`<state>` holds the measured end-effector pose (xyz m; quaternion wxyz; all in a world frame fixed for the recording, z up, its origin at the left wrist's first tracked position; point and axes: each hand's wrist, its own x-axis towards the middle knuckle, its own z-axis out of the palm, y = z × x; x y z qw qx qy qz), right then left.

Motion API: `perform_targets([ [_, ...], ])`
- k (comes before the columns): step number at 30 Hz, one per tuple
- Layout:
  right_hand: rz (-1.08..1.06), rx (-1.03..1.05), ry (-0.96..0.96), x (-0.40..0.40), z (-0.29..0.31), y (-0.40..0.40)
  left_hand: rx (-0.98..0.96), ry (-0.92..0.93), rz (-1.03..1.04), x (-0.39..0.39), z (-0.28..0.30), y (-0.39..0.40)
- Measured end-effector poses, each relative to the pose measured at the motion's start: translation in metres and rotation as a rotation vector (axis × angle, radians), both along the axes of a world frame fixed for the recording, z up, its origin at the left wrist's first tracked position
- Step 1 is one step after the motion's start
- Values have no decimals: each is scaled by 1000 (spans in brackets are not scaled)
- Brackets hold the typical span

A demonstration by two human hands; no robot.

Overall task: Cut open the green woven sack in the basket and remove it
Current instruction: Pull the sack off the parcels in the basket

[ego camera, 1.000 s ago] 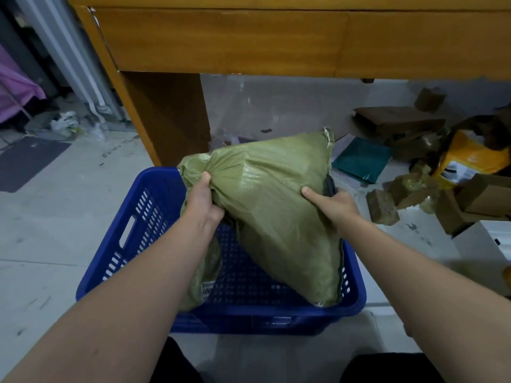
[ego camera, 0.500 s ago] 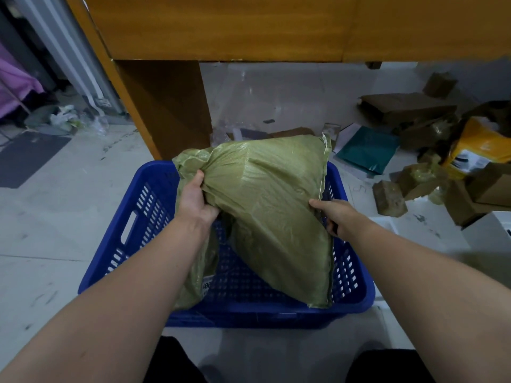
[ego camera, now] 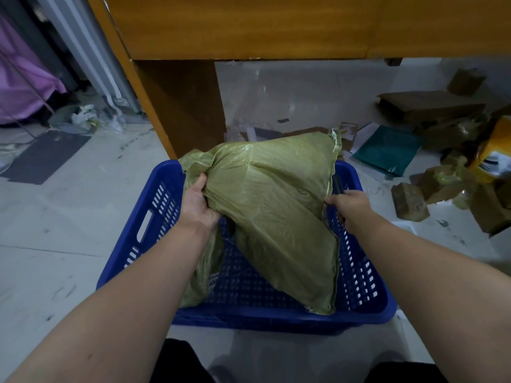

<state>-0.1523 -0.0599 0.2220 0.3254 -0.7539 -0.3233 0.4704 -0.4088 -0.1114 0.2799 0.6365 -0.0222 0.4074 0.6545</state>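
Note:
A bulging green woven sack (ego camera: pixel 276 211) lies tilted in a blue perforated plastic basket (ego camera: pixel 143 233) on the floor. Its top end rises above the basket's far rim and its lower corner rests near the front right. My left hand (ego camera: pixel 197 203) grips a bunched fold at the sack's upper left. My right hand (ego camera: pixel 349 201) is at the sack's right seam, closed around a dark slim tool (ego camera: pixel 338 185) whose tip lies along the seam. The blade itself is hidden.
A wooden desk (ego camera: pixel 249 26) with a side panel stands just behind the basket. Cardboard boxes (ego camera: pixel 431 106), a teal mailer (ego camera: pixel 387 150) and a yellow package (ego camera: pixel 495 153) litter the floor at right. A dark mat (ego camera: pixel 47 156) lies at left.
The sack has been lowered and turned in the basket. My right hand slid from the sack's face to its right seam, where the dark tool shows.

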Motion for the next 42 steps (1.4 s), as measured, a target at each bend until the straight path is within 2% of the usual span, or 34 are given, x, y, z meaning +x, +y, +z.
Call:
perform_targets([
  [3, -17, 33, -111, -6, -4, 5, -49, 8, 17, 0, 1, -1],
  [7, -76, 197, -74, -8, 0, 9, -140, 41, 24, -9, -3, 2],
  [11, -186, 361, 3, -18, 21, 15, -324, 359, -260, -24, -15, 8],
  [14, -101, 409, 173, -33, 42, 13, -392, 542, -322, -18, -23, 4],
  [17, 38, 359, 343, -50, 61, 4, -316, 742, -408, 0, -22, 2],
  [22, 150, 267, 472, -55, 78, -7, -2, 1148, -613, 31, 14, 23],
  [24, 197, 244, 527, -53, 91, -8, 95, 1364, -690, 46, 31, 28],
  [28, 303, 185, 609, -57, 113, -12, 99, 1682, -920, 67, 50, 29],
  [31, 342, 184, 537, -59, 117, -16, 153, 1655, -1012, 61, 50, 27],
  [33, 347, 197, 504, -61, 117, -17, 239, 1622, -949, 58, 47, 22],
  [37, 293, 274, 463, -62, 118, -22, 317, 1709, -730, 56, 41, 18],
  [39, 336, 328, 314, -57, 122, -25, 282, 1610, -630, 56, 41, 19],
  [42, 499, 304, -100, -47, 118, -31, 273, 1461, -407, 57, 54, 19],
])
